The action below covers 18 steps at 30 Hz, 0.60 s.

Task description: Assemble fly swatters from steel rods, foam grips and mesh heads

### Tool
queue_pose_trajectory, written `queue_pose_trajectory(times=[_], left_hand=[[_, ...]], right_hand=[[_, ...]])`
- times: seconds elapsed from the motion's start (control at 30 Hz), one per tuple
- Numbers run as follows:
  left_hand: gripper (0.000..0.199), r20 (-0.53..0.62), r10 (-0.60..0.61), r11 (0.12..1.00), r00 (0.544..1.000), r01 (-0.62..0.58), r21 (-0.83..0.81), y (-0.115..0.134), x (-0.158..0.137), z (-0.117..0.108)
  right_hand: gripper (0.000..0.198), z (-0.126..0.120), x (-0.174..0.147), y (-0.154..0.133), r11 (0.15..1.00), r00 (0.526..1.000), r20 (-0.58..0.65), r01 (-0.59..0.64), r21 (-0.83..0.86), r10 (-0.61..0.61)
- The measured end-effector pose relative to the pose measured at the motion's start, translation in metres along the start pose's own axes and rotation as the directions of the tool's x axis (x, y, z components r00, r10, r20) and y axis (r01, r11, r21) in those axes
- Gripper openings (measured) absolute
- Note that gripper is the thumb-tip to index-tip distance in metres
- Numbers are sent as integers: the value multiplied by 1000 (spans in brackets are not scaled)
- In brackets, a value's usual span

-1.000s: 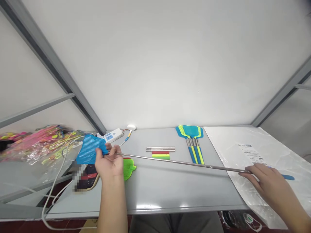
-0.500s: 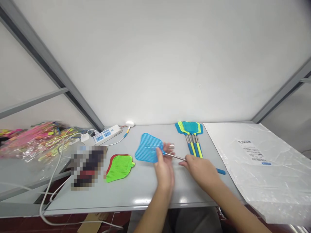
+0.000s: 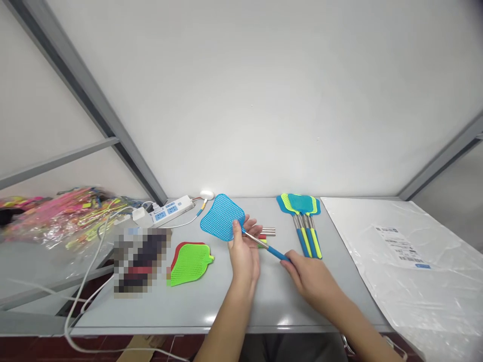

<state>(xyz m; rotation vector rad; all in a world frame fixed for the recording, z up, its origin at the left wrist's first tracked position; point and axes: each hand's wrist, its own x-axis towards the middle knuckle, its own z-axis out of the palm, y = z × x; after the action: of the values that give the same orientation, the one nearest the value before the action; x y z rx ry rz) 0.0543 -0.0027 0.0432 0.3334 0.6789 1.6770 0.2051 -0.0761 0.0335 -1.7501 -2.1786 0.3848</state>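
Note:
A blue fly swatter (image 3: 222, 218) is held between both hands above the table. My left hand (image 3: 243, 251) pinches the base of its perforated head with the thumb on top, the other fingers behind it. My right hand (image 3: 311, 276) is closed around the end of its blue handle. Between the hands a short length of metal rod shows. Behind my left hand lie metal rods (image 3: 268, 231) with red and green handles, partly hidden. Left of it, a green swatter head (image 3: 190, 264) overlaps a red swatter head (image 3: 179, 250).
Several blue and yellow-green swatters (image 3: 302, 203) lie fanned at the back right. A white plastic-wrapped package (image 3: 377, 261) covers the right end. A power strip (image 3: 173, 211) with cables, a blurred-out object (image 3: 141, 261) and bagged colourful items (image 3: 64, 216) are at the left.
My right hand has slid from the metal rod down to the handle's end. The rod between the hands looks shorter. The swatter head has tilted and shifted slightly left.

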Motion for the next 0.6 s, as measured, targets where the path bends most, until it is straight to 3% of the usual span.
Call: queue_pose_trajectory(times=[0.13,0.23,0.3,0.47,0.6], left_hand=[[40,155,-67,989,986,45,138,-12,2,9],[53,357,-265,929,896,138,343,-23,4,10],[59,423,-340,877,840,121,464,-32,2,5],[49,483,-199,749,852,-186,636,-39,-14,-7],[36,607,-173,556,776,-432,710,-34,-19,-11]], right_hand=[[30,27,-10,-11,986,999,-27,-20,168,25],[35,32,-14,-8,934,979,-130,-103,341,155],[42,25,-12,1,900,935,-196,-203,386,295],[42,-9,15,32,839,810,-219,-521,155,544],[39,-13,37,43,801,778,-212,-598,40,591]])
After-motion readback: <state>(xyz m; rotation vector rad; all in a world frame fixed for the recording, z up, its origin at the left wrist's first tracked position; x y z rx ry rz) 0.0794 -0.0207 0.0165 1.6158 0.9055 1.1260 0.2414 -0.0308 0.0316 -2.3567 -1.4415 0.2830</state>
